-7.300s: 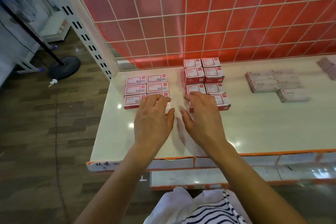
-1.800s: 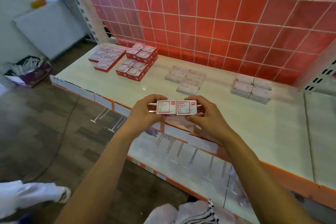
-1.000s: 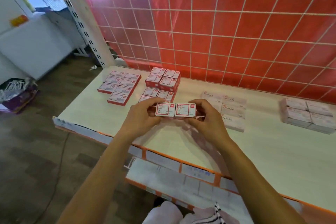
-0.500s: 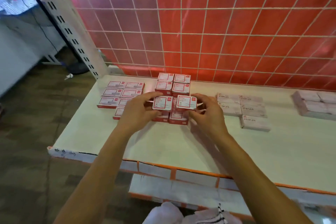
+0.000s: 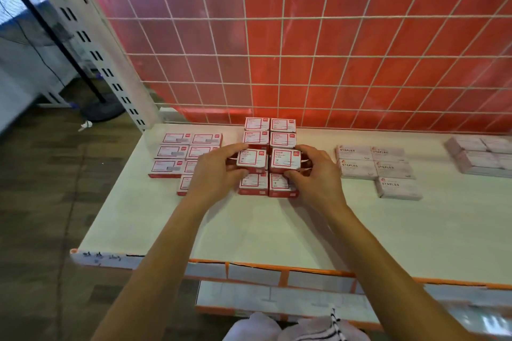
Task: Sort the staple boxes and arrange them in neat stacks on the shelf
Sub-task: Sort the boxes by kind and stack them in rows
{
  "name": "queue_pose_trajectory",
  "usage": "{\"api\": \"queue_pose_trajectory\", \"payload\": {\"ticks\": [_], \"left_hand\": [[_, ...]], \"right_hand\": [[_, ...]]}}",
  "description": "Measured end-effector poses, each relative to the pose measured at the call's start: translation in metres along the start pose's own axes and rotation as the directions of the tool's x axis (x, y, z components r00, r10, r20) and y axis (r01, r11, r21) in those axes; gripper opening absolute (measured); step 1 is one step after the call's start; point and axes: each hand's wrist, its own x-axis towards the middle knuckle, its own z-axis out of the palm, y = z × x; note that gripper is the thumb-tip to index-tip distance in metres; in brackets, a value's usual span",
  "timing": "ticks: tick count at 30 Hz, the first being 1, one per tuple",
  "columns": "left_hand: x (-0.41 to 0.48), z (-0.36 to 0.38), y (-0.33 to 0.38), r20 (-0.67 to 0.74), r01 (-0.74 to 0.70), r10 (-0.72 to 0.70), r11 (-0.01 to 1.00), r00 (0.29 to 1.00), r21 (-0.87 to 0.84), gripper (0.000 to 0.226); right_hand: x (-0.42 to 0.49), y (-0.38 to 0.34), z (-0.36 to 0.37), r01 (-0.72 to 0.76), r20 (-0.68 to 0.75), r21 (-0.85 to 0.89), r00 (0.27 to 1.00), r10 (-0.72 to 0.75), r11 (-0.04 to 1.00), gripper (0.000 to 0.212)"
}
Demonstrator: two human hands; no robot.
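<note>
A white shelf [image 5: 249, 235] with an orange-trimmed front edge is spanning the middle of the frame. Flat staple boxes [image 5: 173, 152] are lying in rows at centre left. Red staple boxes [image 5: 270, 130] are sitting stacked just right of them. Pale pink STAPLES boxes [image 5: 371, 165] are lying right of centre, and more pale boxes [image 5: 482, 158] are sitting at the right edge.

Bright, even light from above. Pinkish sheen on red back panel [image 5: 171, 3], upper left. Soft arm shadows on white shelf [image 5: 277, 230]. Wide-angle bowing at edges. Left margin and far-right pale boxes [image 5: 482, 158] blurred; centre print only partly legible.
</note>
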Motion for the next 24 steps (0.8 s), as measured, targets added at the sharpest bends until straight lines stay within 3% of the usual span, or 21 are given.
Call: {"api": "queue_pose_trajectory", "payload": {"ticks": [12,24], "left_hand": [[-0.001,0.014,0.0,-0.035,0.052,-0.053,0.998,0.998,-0.036,0.06],[-0.001,0.02,0.003,-0.111,0.052,-0.04,0.993,0.993,0.107,0.062]], "right_hand": [[0.001,0.0,0.011,-0.046,-0.032,0.034,0.998,0.047,0.998,0.053],[-0.003,0.001,0.02,-0.084,-0.081,0.04,0.993,0.087,0.996,0.055]]}}
